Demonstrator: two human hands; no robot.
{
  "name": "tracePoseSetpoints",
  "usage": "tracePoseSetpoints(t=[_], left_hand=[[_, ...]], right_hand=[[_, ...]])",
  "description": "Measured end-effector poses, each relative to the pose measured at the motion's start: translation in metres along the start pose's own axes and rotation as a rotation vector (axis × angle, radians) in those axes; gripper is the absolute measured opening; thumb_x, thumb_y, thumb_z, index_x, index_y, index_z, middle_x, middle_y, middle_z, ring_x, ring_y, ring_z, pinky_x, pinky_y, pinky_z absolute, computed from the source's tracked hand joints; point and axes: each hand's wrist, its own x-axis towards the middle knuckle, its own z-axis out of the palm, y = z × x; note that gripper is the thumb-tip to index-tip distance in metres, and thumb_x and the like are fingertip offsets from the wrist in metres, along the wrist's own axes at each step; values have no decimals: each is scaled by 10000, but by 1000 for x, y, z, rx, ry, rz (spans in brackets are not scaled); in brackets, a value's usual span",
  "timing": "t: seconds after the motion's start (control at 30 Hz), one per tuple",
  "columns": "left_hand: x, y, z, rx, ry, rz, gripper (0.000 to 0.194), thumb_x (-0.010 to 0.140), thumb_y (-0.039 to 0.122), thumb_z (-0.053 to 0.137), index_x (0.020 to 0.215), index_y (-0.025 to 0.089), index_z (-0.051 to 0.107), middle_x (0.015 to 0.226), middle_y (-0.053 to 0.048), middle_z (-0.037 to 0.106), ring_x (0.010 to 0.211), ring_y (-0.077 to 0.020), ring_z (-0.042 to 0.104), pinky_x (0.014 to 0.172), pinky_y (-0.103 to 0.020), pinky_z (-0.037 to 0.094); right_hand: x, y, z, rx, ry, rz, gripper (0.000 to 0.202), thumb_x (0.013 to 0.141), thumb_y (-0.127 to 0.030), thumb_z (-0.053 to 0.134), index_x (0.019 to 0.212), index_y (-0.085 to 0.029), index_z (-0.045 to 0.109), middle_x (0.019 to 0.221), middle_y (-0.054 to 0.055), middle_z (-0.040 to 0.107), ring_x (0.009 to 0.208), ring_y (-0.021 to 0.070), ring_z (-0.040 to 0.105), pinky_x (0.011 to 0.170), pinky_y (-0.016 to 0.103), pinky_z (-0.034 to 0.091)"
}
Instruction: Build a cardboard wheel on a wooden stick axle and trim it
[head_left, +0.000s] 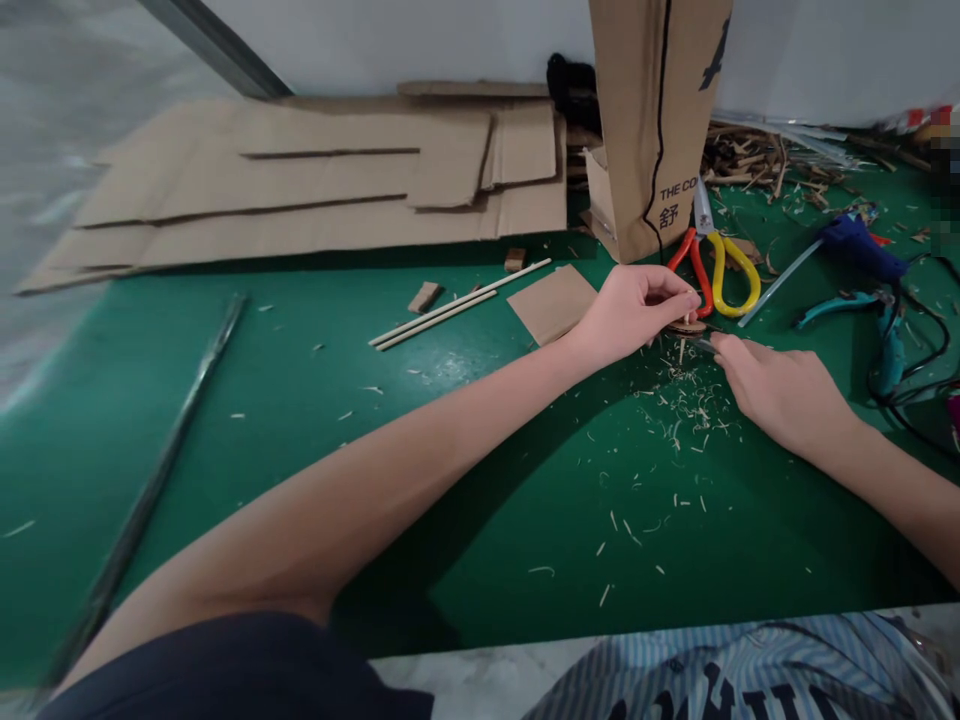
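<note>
My left hand (626, 310) is closed in a pinch on a short pale stick that passes through a small round brown disc (684, 328). The stick's thin end points down below the disc. From the right, my right hand (780, 385) grips a thin metal blade (703, 344), its tip close under the disc; the handle is hidden in the fingers. Curled pale shavings (690, 410) lie on the green table (525, 540) beneath both hands. Just behind them rest scissors (718, 275) with one red and one yellow handle.
Flat cardboard sheets (300, 190) are stacked at the back left. A tall cardboard box (637, 120) stands behind my hands. Thin wooden sticks (450, 313) and a cardboard square (551, 305) lie left. Rightward are a blue glue gun (862, 248), teal-handled pliers (890, 350) and cables.
</note>
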Motion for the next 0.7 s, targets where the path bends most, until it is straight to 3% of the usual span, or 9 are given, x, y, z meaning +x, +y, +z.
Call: tracePoseSetpoints(t=[0.5, 0.7], left_hand=[[-1, 3, -1, 31, 3, 10, 181, 889, 202, 606, 776, 114, 717, 766, -65, 746, 513, -43, 545, 440, -166, 379], [-1, 2, -1, 35, -1, 21, 180, 897, 205, 594, 795, 117, 713, 767, -59, 743, 464, -31, 495, 422, -176, 372]], right_hand=[[2, -2, -3, -16, 11, -13, 313, 1000, -200, 315, 1207, -206, 550, 783, 34, 684, 454, 121, 367, 504, 314, 109], [2, 4, -5, -20, -26, -181, 324, 942, -137, 363, 1178, -209, 573, 808, 31, 691, 451, 117, 350, 513, 319, 111]])
